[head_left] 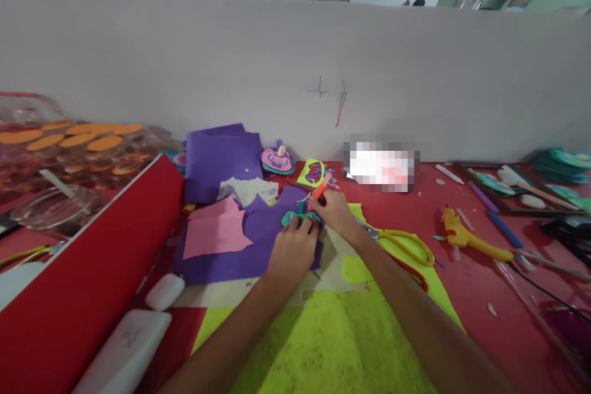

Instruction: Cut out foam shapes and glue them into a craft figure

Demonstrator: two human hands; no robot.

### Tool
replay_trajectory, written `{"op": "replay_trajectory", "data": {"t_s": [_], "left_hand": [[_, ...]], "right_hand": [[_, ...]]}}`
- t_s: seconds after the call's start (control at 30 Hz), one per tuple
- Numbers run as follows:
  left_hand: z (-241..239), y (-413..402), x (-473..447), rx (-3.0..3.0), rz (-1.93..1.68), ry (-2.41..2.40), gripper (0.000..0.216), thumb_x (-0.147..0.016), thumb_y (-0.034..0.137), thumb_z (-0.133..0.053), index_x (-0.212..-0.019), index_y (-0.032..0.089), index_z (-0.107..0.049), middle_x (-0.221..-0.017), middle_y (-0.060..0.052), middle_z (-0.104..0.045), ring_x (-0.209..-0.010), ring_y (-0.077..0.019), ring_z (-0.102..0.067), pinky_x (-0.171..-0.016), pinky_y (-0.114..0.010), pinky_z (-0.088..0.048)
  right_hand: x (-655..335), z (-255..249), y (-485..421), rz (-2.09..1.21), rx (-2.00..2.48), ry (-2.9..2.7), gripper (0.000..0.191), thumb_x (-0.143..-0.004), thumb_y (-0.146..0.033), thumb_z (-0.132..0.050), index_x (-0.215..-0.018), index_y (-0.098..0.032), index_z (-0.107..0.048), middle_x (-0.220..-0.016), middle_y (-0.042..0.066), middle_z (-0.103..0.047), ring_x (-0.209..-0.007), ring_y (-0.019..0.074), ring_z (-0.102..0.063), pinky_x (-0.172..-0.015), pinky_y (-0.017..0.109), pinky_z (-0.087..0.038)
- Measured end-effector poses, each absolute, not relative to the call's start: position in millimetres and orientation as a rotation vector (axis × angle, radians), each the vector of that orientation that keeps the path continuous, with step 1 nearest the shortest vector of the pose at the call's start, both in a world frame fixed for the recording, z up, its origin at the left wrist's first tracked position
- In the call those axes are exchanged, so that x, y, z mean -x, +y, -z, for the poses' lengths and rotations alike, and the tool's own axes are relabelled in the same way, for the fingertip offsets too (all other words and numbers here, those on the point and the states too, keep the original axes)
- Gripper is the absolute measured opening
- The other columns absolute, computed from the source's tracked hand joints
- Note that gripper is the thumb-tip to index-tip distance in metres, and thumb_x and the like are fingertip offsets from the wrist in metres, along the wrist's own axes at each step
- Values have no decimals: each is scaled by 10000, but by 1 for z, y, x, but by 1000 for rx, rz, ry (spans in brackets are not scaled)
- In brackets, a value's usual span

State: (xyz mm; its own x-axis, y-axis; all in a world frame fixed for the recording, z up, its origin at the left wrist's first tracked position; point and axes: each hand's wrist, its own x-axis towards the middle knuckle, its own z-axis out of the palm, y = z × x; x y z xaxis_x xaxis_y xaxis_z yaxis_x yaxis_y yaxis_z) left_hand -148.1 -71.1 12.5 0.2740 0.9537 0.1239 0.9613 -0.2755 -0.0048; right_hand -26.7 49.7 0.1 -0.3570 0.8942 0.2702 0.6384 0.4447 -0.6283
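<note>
My left hand rests with bent fingers on a small teal cut-out with pale round spots, pinning it to a purple sheet. Just right of it, my right hand is closed around a slim orange pen-like tool; its tip is hidden. A torn pink sheet lies on the purple one, left of my hands. Beside my right forearm are scissors with yellow and red handles. A stacked pink and purple cut-out sits behind my hands.
Folded purple sheets lie at the back left. A yellow glue gun lies on the right, near a dark tray. A slanted red board borders the left side, next to a white case. A pale partition stands behind.
</note>
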Motion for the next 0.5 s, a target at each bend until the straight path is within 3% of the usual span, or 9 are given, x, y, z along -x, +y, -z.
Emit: {"op": "replay_trajectory", "data": {"t_s": [0.5], "left_hand": [[-12,-72,150,2412,190,-1843,288,-981,160,-476,-1219,183,-638,-1109,-110,-671,-1083,-276,-591,-723,-343,-557]], "right_hand": [[16,-7,50,-535,1274,-2156,185,-831,-249,-617,-657,-189,-612,-583,0,-595,-547,141,-501,-558,260,-330]]}}
